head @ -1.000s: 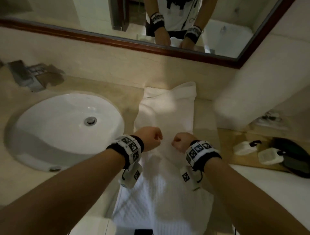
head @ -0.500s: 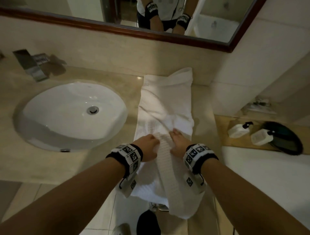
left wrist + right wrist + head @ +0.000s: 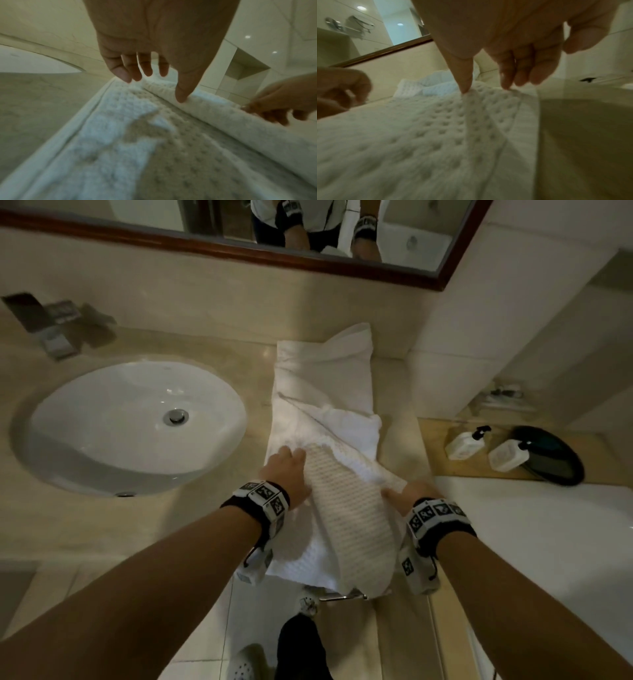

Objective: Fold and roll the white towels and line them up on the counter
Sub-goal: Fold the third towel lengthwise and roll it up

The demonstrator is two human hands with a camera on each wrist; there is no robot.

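You are working at the counter [image 3: 212, 344], with the white towel [image 3: 325, 392] lying lengthwise just right of the sink [image 3: 137, 422]. Its far end is resting against the wall below the mirror [image 3: 219, 251], and its near end is hanging over the counter's front edge. A folded flap is running diagonally across the near half.

Your left hand [image 3: 286, 472] is resting on the flap's left edge; in the left wrist view the fingers [image 3: 127, 71] are extended and slightly spread, with the thumb tip touching the raised fold.

Your right hand [image 3: 409, 494] is gripping the flap's right edge. In the right wrist view the thumb and fingertips [image 3: 506, 81] appear to be pinching a small ridge of fabric, though blur is limiting certainty.

Two white pump bottles [image 3: 462, 443] and a dark round object [image 3: 555, 460] are sitting on a lower shelf to the right.
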